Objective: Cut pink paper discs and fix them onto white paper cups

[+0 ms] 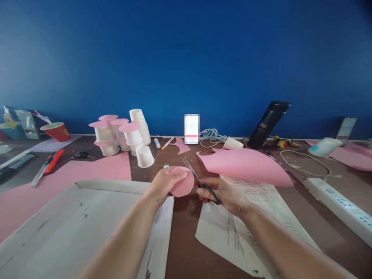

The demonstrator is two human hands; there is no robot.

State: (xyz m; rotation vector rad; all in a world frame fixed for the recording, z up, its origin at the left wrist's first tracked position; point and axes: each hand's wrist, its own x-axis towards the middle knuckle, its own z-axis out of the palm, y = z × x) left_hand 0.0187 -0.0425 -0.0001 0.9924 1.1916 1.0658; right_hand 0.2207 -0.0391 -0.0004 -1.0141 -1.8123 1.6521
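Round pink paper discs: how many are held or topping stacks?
5: one round pink paper disc in the left hand; four discs topping white paper cups: left, back, middle and front right. More may hide.

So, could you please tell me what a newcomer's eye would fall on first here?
Probably the pink paper circle held in the left hand at the centre, with the scissors in the right hand beside it. Next might come the white cups stacked with pink discs, farther back to the left, and the black bottle before the blue wall, to the right.
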